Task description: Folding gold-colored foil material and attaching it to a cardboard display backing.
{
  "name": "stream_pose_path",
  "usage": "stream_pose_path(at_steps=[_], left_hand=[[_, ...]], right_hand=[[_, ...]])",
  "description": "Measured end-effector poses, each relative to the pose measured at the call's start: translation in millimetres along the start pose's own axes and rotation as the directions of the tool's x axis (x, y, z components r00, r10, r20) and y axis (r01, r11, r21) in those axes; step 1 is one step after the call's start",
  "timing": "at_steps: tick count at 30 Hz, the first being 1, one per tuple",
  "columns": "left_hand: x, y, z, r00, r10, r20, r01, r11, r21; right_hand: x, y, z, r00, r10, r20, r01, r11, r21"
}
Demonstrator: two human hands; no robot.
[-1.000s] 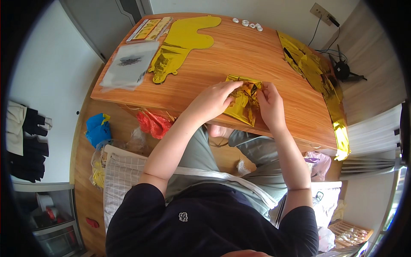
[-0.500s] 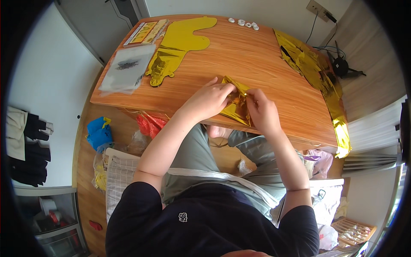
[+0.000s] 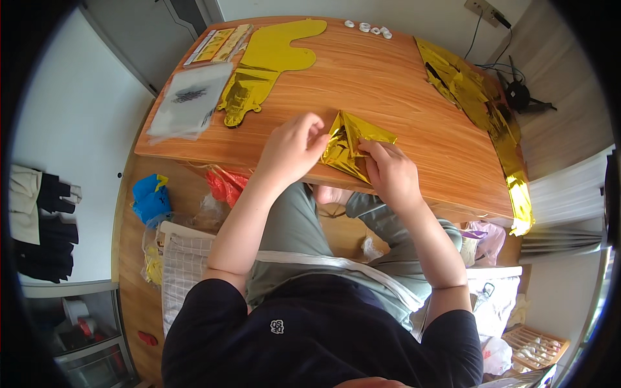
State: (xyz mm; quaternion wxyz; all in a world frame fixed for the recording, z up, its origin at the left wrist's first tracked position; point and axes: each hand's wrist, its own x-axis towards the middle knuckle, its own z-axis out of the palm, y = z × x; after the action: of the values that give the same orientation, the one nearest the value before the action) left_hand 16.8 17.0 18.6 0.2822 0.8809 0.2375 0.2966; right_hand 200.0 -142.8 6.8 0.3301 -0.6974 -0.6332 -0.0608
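Note:
A shiny gold foil balloon (image 3: 350, 146), folded into a crumpled packet, lies at the near edge of the wooden table (image 3: 362, 77). My right hand (image 3: 392, 173) pinches it from the right, fingertips on a raised fold near its middle. By its left edge is my left hand (image 3: 292, 150), fingers loosely curled and thumb apart from them, with nothing visible in its grasp. Another gold foil balloon (image 3: 275, 55), flat and unfolded with a rounded outline, is spread at the far left of the table.
Clear plastic bags (image 3: 193, 100) and a printed packet (image 3: 218, 44) occupy the table's left side. Small white rolls (image 3: 376, 30) sit at the back. Long gold foil (image 3: 475, 87) runs down the right edge, beside a black router-like device (image 3: 519, 96). A red bag (image 3: 225, 186) hangs below.
My left hand has come off the foil and moved left. The packet has opened out to the right, its fold now raised under my right fingers.

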Motion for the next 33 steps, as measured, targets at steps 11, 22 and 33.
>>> stream_pose_path(at_steps=[11,22,33], left_hand=[[-11.3,19.0,-10.8,0.924,-0.328,0.196,0.349,0.933,-0.085],[-24.1,10.1,-14.0,0.97,-0.177,0.167,0.2,0.97,-0.135],[-25.0,9.3,-4.2,0.947,-0.303,0.105,0.314,0.943,-0.114]], right_hand=[[0.6,-1.3,-0.2,1.0,0.019,-0.015,-0.019,1.0,0.017],[0.1,-2.6,-1.7,1.0,0.027,-0.003,-0.027,1.0,-0.001],[0.8,-1.8,-1.0,0.999,0.035,0.017,-0.035,0.999,-0.014]])
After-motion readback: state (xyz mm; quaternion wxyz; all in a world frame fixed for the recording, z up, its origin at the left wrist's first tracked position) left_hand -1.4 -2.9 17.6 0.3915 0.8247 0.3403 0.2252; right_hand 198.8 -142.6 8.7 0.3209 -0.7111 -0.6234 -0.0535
